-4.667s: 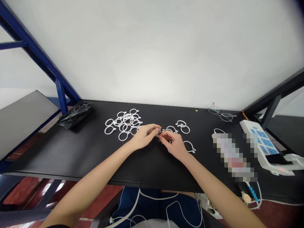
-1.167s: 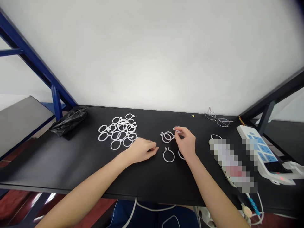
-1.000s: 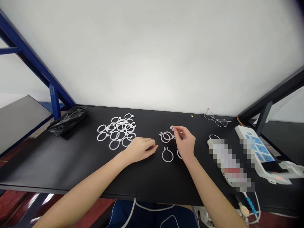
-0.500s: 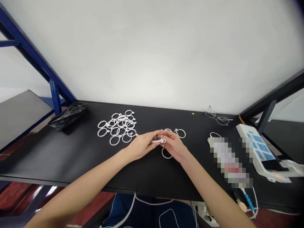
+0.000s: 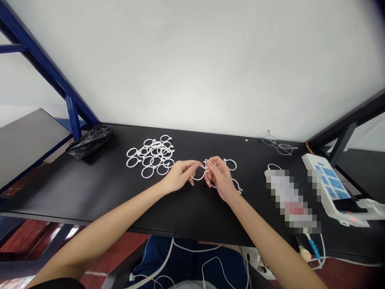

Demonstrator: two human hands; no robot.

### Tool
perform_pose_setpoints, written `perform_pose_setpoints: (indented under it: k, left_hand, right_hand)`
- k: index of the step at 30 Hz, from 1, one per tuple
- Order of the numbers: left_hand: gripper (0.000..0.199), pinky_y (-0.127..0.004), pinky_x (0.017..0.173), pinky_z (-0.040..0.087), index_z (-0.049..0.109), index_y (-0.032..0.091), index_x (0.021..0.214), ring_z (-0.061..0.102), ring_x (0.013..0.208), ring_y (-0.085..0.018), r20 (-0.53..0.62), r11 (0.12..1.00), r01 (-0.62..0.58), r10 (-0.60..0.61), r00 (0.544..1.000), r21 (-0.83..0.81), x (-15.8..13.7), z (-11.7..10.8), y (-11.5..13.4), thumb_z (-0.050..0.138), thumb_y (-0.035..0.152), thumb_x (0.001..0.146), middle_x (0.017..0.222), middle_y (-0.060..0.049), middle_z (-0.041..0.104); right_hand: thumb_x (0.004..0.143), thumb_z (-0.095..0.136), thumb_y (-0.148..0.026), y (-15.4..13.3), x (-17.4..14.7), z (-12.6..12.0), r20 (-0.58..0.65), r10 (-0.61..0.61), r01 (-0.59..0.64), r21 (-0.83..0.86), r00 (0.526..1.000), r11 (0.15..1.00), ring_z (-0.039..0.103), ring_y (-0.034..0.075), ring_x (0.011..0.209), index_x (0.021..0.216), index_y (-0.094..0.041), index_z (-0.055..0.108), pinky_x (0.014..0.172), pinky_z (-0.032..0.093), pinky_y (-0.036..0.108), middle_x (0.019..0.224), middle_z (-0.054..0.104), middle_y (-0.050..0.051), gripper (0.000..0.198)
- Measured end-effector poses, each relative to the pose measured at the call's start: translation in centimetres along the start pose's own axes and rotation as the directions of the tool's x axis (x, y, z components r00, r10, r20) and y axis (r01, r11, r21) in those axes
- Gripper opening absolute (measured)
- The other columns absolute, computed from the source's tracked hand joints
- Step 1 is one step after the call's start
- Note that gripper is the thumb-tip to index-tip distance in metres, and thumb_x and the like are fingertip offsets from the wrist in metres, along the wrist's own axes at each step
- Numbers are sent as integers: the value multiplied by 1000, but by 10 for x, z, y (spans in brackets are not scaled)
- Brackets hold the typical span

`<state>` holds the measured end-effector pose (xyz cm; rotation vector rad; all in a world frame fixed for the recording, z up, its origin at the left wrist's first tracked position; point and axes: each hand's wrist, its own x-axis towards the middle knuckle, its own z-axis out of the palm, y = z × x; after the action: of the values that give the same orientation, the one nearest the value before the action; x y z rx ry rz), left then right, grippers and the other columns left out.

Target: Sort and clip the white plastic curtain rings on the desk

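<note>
Between my two hands is a white curtain ring with a small eyelet end. My left hand pinches its left side between thumb and fingers. My right hand is closed on its right side, near the eyelet, and the fingers hide part of that end. Several more rings lie around and under my right hand, including one ring just beyond it and another ring by the wrist. To the left of my left hand is a loose pile of white curtain rings, overlapping one another.
On the black table, a crumpled black plastic bag lies at the far left. Eyeglasses rest near the wall. At right are a blurred-out phone-like object with a cable and a white power strip. Blue frame bars slant at left.
The held ring has turned from edge-on to showing its round face. My right hand has shifted slightly right, and a ring now shows by its wrist. The whole view has moved a little.
</note>
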<state>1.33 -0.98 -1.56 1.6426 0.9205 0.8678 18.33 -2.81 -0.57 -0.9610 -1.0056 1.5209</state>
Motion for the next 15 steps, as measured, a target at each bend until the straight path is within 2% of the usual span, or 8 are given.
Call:
perform_pose_setpoints:
  k: [2,5,10,15]
  left_hand:
    - [41,-20,46,52,69,13,102,50,43,-6,15,979,97,-96,995,-177,4,0,0,53,49,90,59,5,46]
    - [41,-22,48,54,71,12,99,40,43,-4,22,938,170,-171,985,-303,6,-1,1,61,50,84,58,6,43]
    - [38,-23,51,55,72,13,94,34,44,-3,-1,931,179,-189,982,-318,8,-5,2,63,48,83,55,7,40]
    - [44,-22,52,52,69,12,97,49,51,-7,20,961,131,-130,991,-244,9,-7,5,54,52,87,60,4,47]
  right_hand:
    - [75,74,-45,0,0,0,3,-34,34,-45,999,998,51,8,40,86,-21,58,36,40,18,54,57,-7,31]
    - [74,76,-43,2,0,0,11,-73,74,-91,997,993,55,9,43,78,-19,61,39,45,20,57,62,-3,28]
    - [79,72,-42,11,-4,6,-102,-233,206,-227,967,952,59,10,46,74,-18,63,44,49,22,60,64,-1,25]
    - [84,67,-38,23,-9,9,-125,-349,291,-338,929,895,59,10,47,73,-19,62,50,51,23,60,64,-2,23]
